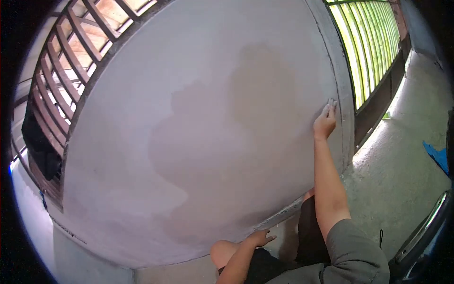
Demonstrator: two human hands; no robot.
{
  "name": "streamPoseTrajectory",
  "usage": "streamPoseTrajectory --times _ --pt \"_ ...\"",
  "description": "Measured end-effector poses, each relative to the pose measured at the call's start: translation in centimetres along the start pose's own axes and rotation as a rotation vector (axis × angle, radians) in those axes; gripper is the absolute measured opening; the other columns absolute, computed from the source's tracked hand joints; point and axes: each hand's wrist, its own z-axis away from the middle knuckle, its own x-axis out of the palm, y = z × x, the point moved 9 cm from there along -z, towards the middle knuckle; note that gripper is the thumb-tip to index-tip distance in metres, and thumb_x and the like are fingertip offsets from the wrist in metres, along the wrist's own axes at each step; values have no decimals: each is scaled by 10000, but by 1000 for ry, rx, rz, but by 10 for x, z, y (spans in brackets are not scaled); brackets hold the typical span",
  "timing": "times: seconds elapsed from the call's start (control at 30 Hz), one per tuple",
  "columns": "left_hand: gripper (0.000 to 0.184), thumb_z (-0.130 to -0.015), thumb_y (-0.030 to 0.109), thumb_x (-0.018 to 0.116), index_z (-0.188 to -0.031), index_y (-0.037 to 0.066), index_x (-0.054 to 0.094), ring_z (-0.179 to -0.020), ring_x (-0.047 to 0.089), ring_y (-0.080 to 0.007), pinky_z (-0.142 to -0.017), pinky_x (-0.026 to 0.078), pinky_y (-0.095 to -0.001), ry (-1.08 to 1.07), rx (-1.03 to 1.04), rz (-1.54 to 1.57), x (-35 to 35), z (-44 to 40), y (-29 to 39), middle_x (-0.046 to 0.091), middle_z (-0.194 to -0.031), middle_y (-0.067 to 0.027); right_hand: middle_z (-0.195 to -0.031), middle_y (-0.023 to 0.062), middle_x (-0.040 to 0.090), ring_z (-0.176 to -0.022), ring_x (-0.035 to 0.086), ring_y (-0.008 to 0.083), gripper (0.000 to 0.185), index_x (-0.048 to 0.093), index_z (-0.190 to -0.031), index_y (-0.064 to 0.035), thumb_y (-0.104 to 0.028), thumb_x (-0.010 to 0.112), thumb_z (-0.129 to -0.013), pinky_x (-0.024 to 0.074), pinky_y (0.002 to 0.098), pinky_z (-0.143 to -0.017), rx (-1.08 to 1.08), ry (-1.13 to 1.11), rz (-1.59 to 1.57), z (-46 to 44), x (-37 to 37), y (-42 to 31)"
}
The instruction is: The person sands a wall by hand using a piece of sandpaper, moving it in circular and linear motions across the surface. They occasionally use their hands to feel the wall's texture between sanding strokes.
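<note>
A grey wall (127, 123) with darker, damp-looking patches fills the middle of the view. My right hand (325, 125) is raised to the wall's right edge, fingers closed and pressed against the surface. A small greyish-white piece (332, 102) shows at its fingertips; its kind is too small to tell. Low in front of me, my left hand (261, 238) rests by my knee with fingers apart and nothing in them.
Brown metal bars (71, 61) with a dark cloth (41, 146) stand at left. A barred gate (371, 52) is at upper right. On the concrete floor (378, 175), a blue piece (437, 156) and a dark, shiny-edged object (423, 232) lie to the right.
</note>
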Motion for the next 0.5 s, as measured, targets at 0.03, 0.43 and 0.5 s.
streamPoseTrajectory --times 0.03,0.43,0.5 --pt "828 -904 677 525 -1450 59 455 -1233 565 -384 -1044 439 -445 20 13 6 -2 -2 1 618 -1299 -220 -1522 176 420 -1444 346 335 391 534 -1411 -70 -182 441 -1048 318 390 -1167 26 -7 -8 1 0 -4" --pt "776 -913 610 563 -1430 39 473 -1122 617 -401 -965 478 -477 67 84 117 -25 12 24 672 -1135 -246 -1494 198 449 -1449 334 337 400 535 -1409 -76 -176 492 -1024 328 390 -1154 -65 -89 -109 -13 -3 -10" --pt "772 -914 607 565 -1428 38 475 -1139 609 -407 -974 474 -476 60 80 122 -28 14 23 663 -1164 -254 -1491 195 453 -1445 342 337 398 539 -1405 -77 -169 492 -1021 323 397 -1158 -41 -73 -64 -12 -4 -4"
